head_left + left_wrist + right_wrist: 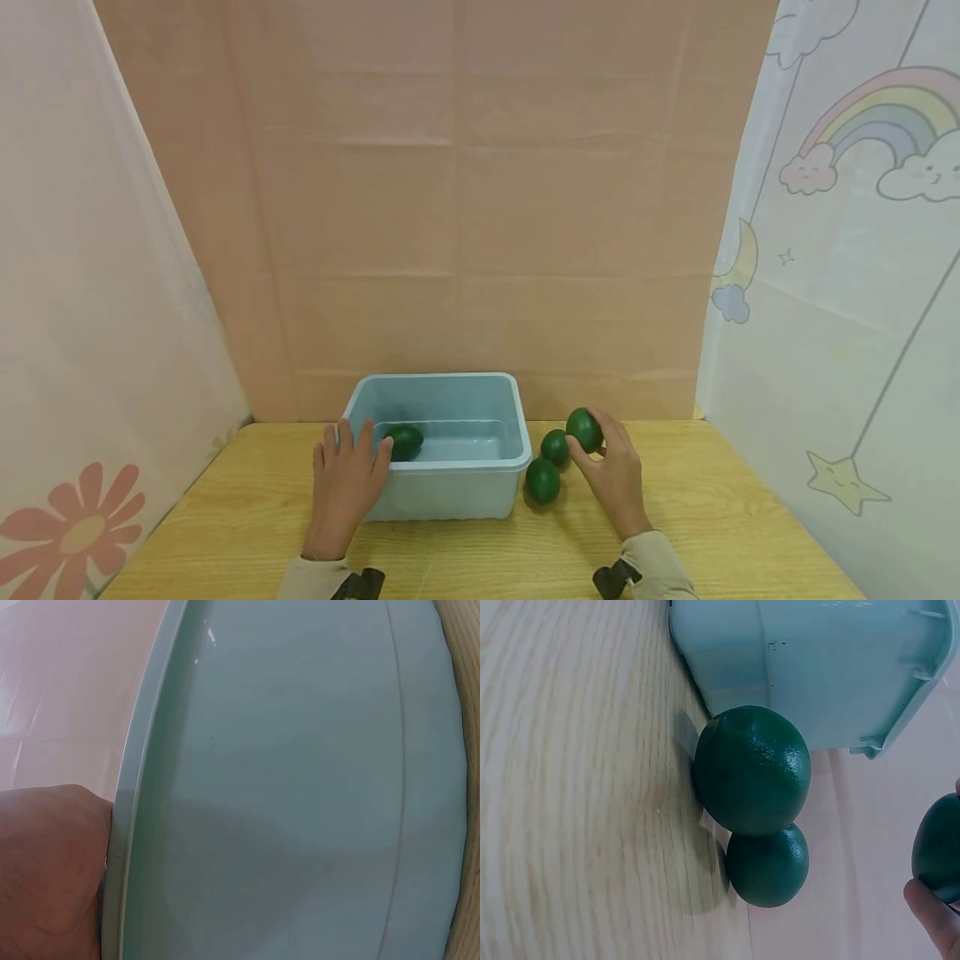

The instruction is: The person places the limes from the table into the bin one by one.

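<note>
My right hand (617,475) pinches a dark green avocado (584,430) between thumb and fingers, raised over the table's right side. In the right wrist view that avocado (939,849) shows at the right edge. Two more avocados lie by the box's right side, a nearer one (542,481) and one (556,448) just behind it. Inside the light blue plastic box (450,493) lies another avocado (405,442), near the left. My left hand (348,477) rests over the box's front left corner, fingers spread across the rim. The left wrist view shows mostly the box wall (292,780).
The box stands on a light wooden table (450,567), close to a brown sheet (465,208) at the back. Printed white cloths hang at the left (97,275) and right (840,333).
</note>
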The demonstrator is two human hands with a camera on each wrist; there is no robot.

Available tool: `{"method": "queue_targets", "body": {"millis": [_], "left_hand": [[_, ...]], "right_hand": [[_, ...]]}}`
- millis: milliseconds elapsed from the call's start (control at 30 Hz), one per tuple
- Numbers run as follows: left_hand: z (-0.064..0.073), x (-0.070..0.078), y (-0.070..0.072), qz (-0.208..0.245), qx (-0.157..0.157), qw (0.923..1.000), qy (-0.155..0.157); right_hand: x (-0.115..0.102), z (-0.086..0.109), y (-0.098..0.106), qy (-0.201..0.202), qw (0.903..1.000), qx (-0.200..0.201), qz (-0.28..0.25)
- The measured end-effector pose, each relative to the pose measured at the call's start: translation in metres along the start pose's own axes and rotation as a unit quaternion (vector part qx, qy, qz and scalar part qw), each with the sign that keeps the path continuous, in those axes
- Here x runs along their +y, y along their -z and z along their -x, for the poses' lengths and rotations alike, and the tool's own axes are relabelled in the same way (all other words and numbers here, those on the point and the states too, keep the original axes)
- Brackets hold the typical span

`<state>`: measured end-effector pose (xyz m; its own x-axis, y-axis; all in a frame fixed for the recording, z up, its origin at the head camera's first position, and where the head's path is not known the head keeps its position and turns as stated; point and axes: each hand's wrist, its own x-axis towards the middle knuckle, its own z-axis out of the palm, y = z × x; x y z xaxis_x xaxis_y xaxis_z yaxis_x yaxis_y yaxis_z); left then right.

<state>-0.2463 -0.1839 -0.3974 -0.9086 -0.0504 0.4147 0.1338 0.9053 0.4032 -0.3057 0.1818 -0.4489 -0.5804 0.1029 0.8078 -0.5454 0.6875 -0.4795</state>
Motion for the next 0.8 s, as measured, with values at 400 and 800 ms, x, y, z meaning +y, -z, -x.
{"method": "queue_targets", "body": {"millis": [400,800], "left_hand": [[0.0001,0.0006,0.0004,0.003,0.001,1.0,0.001],[-0.0002,-0.0009,-0.0006,-0.009,0.01,0.9999,-0.003]], "right_hand": [[-0.0024,-0.0012,0.0002,0.007,1.0,0.002,0.003],[-0.0014,0.0003,-0.0024,0.014,0.9999,0.002,0.002]]}}
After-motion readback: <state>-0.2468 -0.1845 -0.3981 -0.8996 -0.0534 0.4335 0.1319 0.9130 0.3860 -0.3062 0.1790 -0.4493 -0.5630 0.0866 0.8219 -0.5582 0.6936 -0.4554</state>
